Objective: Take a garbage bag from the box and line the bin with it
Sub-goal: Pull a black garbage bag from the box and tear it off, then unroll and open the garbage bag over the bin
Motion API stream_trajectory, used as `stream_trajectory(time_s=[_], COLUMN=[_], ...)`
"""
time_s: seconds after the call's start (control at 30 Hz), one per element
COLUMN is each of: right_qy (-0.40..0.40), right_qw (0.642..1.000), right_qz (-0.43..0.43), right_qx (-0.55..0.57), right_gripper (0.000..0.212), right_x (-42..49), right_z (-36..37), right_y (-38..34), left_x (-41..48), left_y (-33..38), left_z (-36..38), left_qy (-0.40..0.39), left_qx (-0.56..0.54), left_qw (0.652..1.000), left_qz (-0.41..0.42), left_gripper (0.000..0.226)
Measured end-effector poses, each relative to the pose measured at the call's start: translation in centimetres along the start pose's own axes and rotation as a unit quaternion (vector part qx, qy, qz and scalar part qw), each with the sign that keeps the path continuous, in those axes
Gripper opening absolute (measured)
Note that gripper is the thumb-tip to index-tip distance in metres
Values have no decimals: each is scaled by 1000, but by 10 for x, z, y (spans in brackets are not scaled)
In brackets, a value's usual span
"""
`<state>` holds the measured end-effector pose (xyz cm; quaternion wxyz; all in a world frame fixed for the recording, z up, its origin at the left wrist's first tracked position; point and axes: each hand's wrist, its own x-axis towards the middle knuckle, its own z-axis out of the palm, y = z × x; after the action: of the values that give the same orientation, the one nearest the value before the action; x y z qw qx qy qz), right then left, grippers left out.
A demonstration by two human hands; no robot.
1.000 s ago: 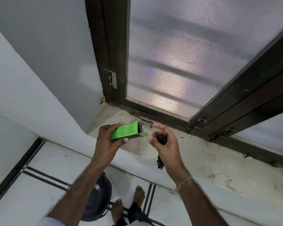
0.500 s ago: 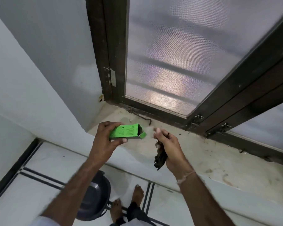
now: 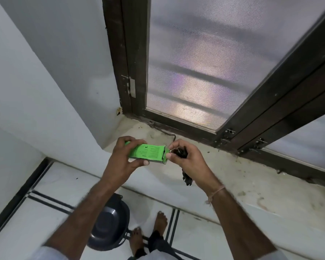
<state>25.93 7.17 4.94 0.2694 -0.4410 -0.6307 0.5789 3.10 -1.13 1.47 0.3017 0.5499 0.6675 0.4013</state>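
The left hand (image 3: 120,156) grips the green box (image 3: 147,153) steady so the right hand (image 3: 188,162), fingers curled round the black garbage bag (image 3: 187,178), can pinch its end flap (image 3: 165,156) shut

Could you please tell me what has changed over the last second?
The right hand, drawn away from the green box half a second ago, has come back to its open end, fingertips at the flap. It still grips the black bag; the left hand still holds the box; the bin has not moved.
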Motion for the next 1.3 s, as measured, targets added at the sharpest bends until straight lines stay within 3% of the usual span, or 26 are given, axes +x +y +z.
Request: stream_trajectory(time_s=[0.43, 0.57, 0.8, 1.0, 1.17, 1.23, 1.3], right_qy=[18, 70, 98, 65, 82, 61, 55], right_qw=[999, 996, 989, 991, 983, 982, 978], right_qz=[43, 34, 70, 107, 136, 133, 133], right_qx=[5, 50, 87, 49, 87, 122, 152], right_gripper=[19, 3, 18, 19, 18, 26, 33], right_x=[2, 1, 14, 34, 15, 1, -10], right_z=[6, 15, 23, 22, 23, 32, 44], right_y=[6, 13, 34, 57, 48, 38, 25], left_x=[-2, 0, 23, 46, 24, 4, -18], left_y=[5, 5, -10, -22, -13, -1, 18], left_z=[9, 18, 25, 25, 23, 27, 33], left_qy=[6, 16, 34, -6, 18, 89, 122], left_qx=[33, 38, 83, 169, 305, 294, 173], left_qw=[999, 999, 995, 983, 951, 951, 975], left_qz=[2, -15, -43, -67, -51, -37, -64], left_gripper=[57, 56, 56, 69, 101, 88, 56])
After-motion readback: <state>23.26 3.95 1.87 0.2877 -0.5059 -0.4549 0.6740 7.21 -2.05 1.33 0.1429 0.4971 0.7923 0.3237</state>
